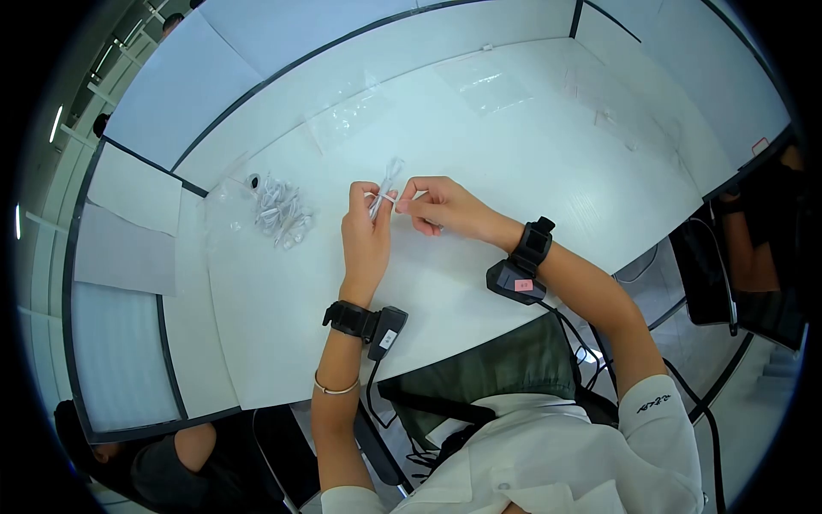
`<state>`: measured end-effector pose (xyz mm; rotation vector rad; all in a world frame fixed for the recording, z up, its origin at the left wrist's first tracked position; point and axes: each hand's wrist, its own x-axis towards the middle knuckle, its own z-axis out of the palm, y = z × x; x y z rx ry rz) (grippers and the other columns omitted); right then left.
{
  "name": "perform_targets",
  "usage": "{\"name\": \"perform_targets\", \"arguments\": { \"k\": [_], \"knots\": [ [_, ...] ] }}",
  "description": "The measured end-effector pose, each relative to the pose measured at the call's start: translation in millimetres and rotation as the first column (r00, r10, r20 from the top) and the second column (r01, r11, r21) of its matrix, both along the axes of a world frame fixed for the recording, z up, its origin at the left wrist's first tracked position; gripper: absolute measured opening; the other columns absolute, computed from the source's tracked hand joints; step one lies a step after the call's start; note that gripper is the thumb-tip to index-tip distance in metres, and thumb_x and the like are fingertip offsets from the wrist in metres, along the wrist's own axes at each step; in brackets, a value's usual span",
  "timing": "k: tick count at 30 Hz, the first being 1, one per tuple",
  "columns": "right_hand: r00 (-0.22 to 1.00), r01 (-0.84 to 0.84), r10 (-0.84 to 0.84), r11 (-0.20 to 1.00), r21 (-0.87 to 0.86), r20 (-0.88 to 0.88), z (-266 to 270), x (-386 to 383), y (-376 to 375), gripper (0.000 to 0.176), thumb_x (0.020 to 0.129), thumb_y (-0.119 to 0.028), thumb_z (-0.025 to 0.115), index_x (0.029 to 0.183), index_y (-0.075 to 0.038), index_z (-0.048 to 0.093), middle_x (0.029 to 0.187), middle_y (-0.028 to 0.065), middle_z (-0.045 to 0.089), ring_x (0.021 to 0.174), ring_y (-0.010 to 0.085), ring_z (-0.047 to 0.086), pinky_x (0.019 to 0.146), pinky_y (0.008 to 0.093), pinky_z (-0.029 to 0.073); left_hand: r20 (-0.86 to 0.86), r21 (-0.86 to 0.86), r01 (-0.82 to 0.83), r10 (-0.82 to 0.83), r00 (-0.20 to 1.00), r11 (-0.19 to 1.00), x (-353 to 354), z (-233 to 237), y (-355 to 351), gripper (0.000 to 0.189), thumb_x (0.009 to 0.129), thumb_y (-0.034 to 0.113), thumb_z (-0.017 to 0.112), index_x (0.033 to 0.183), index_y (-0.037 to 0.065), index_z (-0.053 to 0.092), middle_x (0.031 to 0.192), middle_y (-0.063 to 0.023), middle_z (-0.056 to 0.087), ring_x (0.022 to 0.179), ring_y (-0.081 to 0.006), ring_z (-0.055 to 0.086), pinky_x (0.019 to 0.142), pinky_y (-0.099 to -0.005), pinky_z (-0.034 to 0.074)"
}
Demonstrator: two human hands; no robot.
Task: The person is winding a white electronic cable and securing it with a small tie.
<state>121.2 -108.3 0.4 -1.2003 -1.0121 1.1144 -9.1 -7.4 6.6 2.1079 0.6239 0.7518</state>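
Observation:
My left hand (pixel 366 236) is closed around a small coiled white cable (pixel 390 176), whose looped end sticks up past the fingers. A thin white strand (pixel 383 196) crosses the coil and runs toward my right hand (pixel 445 208). There the thumb and forefinger pinch its end, close beside the left fingertips. To the left on the white table (pixel 479 163) lies a heap of similar white cables (pixel 281 214), with a small dark-centred roll (pixel 253 182) at its upper edge.
Clear plastic bags (pixel 490 89) lie toward the back, with clear plastic film (pixel 616 117) at the right. Low white partitions (pixel 342 73) ring the table. Black wrist devices (pixel 516 272) trail cords toward my lap. Other people (pixel 171 458) sit beyond the side partitions.

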Motion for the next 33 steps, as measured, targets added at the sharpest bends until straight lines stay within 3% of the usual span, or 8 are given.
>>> {"name": "perform_targets", "arguments": {
  "k": [7, 13, 16, 21, 27, 30, 33],
  "knots": [
    [0.999, -0.04, 0.041, 0.999, -0.024, 0.001, 3, 0, -1, 0.012, 0.088, -0.016, 0.054, 0.089, -0.005, 0.056, 0.059, 0.0028, 0.055, 0.051, 0.008, 0.047, 0.05, 0.022, 0.037, -0.005, -0.053, 0.015, -0.015, 1.0, 0.998, 0, 0, -1, 0.012, 0.091, 0.008, 0.049, 0.097, 0.002, 0.04, 0.07, -0.014, 0.058, 0.052, -0.0157, 0.047, 0.047, -0.0297, 0.033],
    [0.998, -0.063, 0.065, 0.996, 0.061, -0.022, 0, -3, 1, 0.013, 0.085, -0.012, 0.054, 0.09, -0.001, 0.06, 0.064, 0.0069, 0.06, 0.057, 0.0109, 0.054, 0.058, 0.0235, 0.042, 0.198, -0.026, -0.017, 0.022, 0.98, 1.0, 4, -18, 6, 0.013, 0.092, 0.011, 0.05, 0.093, 0.001, 0.041, 0.071, -0.0117, 0.058, 0.055, -0.0153, 0.048, 0.05, -0.0284, 0.036],
    [1.0, -0.027, 0.027, 0.999, 0.028, 0.0, 1, -3, 1, 0.013, 0.085, -0.011, 0.054, 0.089, -0.001, 0.061, 0.065, 0.0068, 0.061, 0.06, 0.011, 0.056, 0.06, 0.0234, 0.042, 0.121, -0.007, -0.055, 0.055, 0.991, 0.998, 3, -12, 7, 0.018, 0.091, 0.015, 0.054, 0.088, 0.0, 0.044, 0.069, -0.0101, 0.055, 0.059, -0.0137, 0.048, 0.054, -0.0274, 0.038],
    [1.0, -0.021, 0.021, 0.999, 0.047, -0.017, -8, 3, 5, 0.017, 0.088, -0.016, 0.056, 0.088, -0.001, 0.063, 0.071, 0.0048, 0.062, 0.064, 0.0095, 0.057, 0.06, 0.0233, 0.045, 0.233, -0.357, 0.003, 0.086, 0.969, 0.934, 4, -11, 8, 0.023, 0.088, 0.023, 0.061, 0.079, 0.002, 0.055, 0.069, 0.0005, 0.05, 0.065, -0.0049, 0.041, 0.06, -0.0221, 0.035],
    [0.993, -0.016, 0.011, 0.999, -0.037, -0.115, -4, 7, 3, 0.021, 0.089, -0.022, 0.057, 0.09, -0.003, 0.063, 0.07, 0.0017, 0.058, 0.062, 0.0077, 0.055, 0.057, 0.0228, 0.048, 0.341, -0.52, 0.139, 0.056, 0.939, 0.843, 3, -11, 7, 0.026, 0.085, 0.026, 0.067, 0.085, 0.001, 0.061, 0.072, -0.0008, 0.055, 0.066, -0.0077, 0.045, 0.064, -0.0216, 0.038],
    [0.993, -0.023, 0.022, 1.0, -0.01, -0.119, 1, 5, 2, 0.022, 0.089, -0.025, 0.058, 0.093, -0.003, 0.061, 0.073, 0.0012, 0.058, 0.06, 0.007, 0.054, 0.058, 0.0226, 0.048, 0.393, -0.655, 0.252, 0.036, 0.919, 0.712, 3, -10, 7, 0.024, 0.083, 0.022, 0.068, 0.09, 0.0, 0.061, 0.073, -0.0004, 0.054, 0.064, -0.0082, 0.045, 0.063, -0.0223, 0.038],
    [0.992, 0.004, -0.001, 1.0, 0.023, -0.126, -1, 6, 3, 0.023, 0.089, -0.025, 0.059, 0.096, -0.003, 0.06, 0.076, 0.0013, 0.059, 0.063, 0.0071, 0.055, 0.061, 0.0222, 0.048, 0.39, -0.688, 0.264, 0.038, 0.92, 0.676, 3, -2, 3, 0.016, 0.087, 0.017, 0.062, 0.092, 0.002, 0.059, 0.075, 0.0019, 0.051, 0.065, -0.0062, 0.043, 0.064, -0.0217, 0.038]
  ]
}}
